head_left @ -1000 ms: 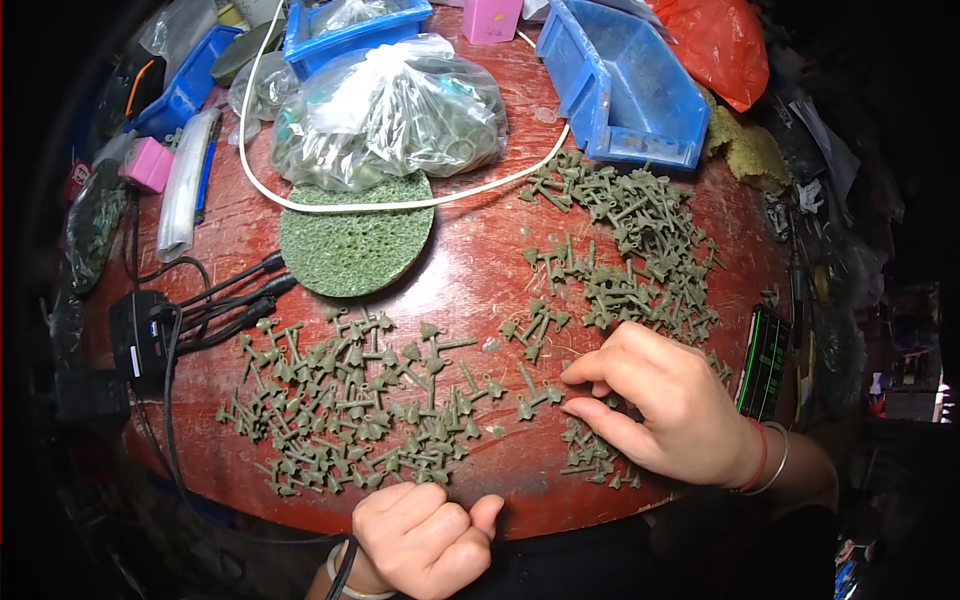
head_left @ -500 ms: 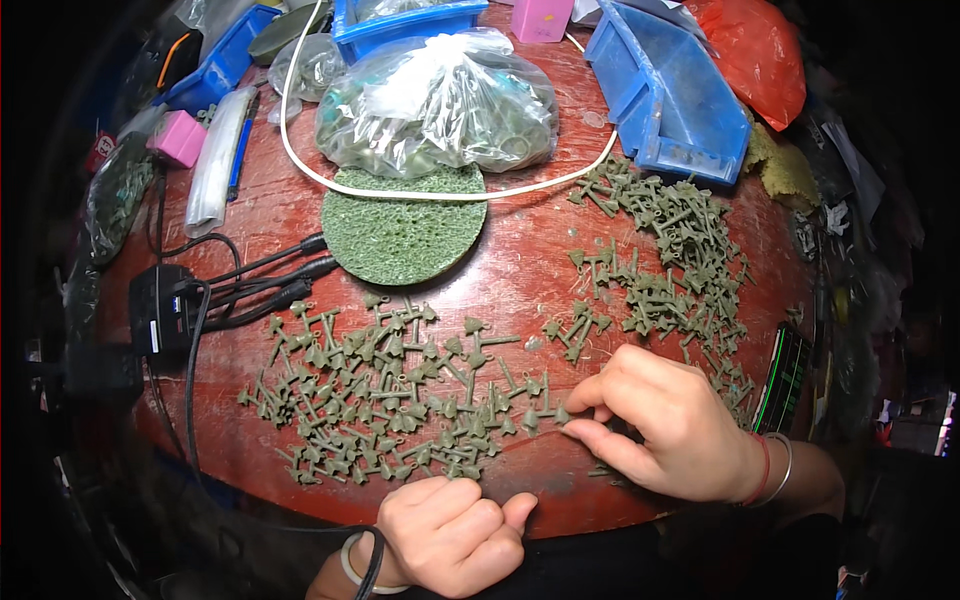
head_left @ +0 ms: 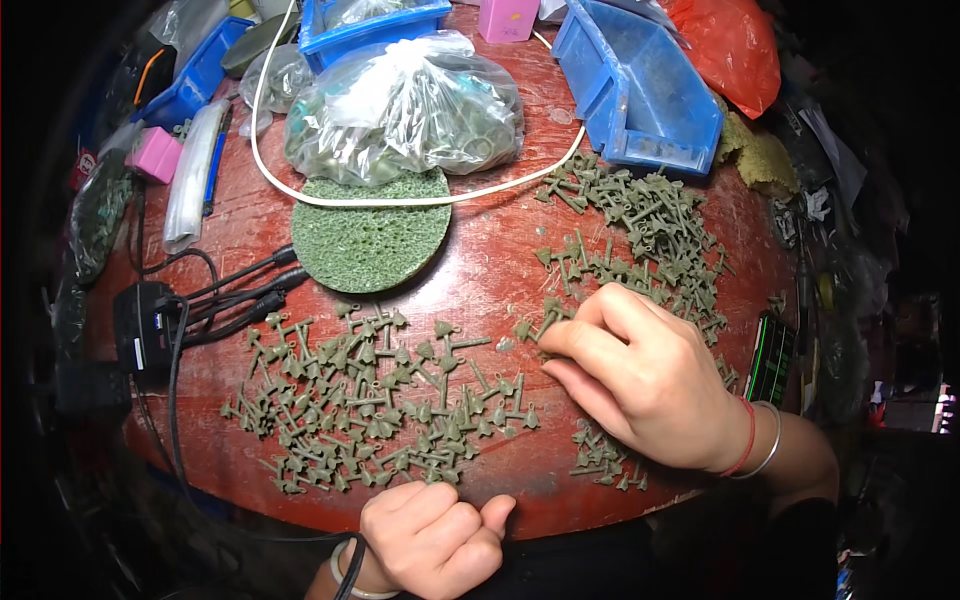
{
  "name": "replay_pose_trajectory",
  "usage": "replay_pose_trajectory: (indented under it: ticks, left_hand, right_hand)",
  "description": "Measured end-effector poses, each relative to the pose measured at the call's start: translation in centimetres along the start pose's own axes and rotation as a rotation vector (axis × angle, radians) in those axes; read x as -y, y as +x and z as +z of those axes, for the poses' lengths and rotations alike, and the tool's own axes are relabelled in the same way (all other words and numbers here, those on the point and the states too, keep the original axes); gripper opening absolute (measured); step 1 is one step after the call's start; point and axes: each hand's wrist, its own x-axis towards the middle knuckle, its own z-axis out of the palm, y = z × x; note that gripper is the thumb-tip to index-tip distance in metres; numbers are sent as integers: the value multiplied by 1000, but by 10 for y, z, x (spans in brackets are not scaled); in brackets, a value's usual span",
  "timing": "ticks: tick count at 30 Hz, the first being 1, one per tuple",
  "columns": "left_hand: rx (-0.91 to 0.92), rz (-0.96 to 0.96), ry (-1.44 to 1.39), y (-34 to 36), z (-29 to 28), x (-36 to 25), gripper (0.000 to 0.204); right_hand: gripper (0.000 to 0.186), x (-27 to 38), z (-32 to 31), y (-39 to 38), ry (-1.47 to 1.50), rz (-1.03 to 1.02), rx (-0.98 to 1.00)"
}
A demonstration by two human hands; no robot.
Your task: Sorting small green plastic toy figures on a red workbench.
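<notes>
Many small olive-green stemmed plastic pieces with flared, ringed ends lie loose on the red table. One broad spread of pieces is at left centre, and a denser heap lies at the right. My right hand is between them, its thumb and forefinger in a pinch at the near end of a small olive-green plastic piece; the fingers partly cover that end. At the table's front edge rests my left hand, fingers curled and thumb sticking out. Its palm faces down, so whatever it holds, if anything, is hidden.
A round green abrasive pad sits under a white cord. Behind it is a clear bag of parts. A blue bin stands far right, a lit phone near right, a black hub with cables left.
My right hand has moved away from the left spread, up toward the pieces by the right heap. Several pieces it covered now show below it. My left hand stays closed; the whole view has shifted slightly.
</notes>
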Motion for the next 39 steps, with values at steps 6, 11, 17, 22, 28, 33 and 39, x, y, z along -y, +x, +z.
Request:
replay_pose_trajectory:
  ticks: [6, 11, 17, 22, 28, 33, 39]
  left_hand:
    - [15, -8, 1, 1, -2, 0, 38]
    - [34, -10, 6, 1, -3, -2, 37]
    - [2, -22, 15, 0, 2, -1, 37]
    - [9, -36, 13, 0, 1, -2, 38]
    - [5, -24, 5, -1, 0, -1, 38]
    - [19, -16, -3, 1, -1, -1, 38]
    - [10, -7, 0, 0, 0, -1, 37]
  right_hand:
    - [19, -2, -10, -11, 108, 20, 59]
    - [19, -3, -13, -24, 151, 101, 28]
    - [24, -6, -13, -25, 165, 141, 58]
    - [26, -4, -8, -21, 155, 122, 57]
    - [20, -6, -11, -23, 155, 96, 90]
    - [15, -3, -26, -31, 212, 216, 186]
    - [14, -1, -34, -36, 279, 186, 239]
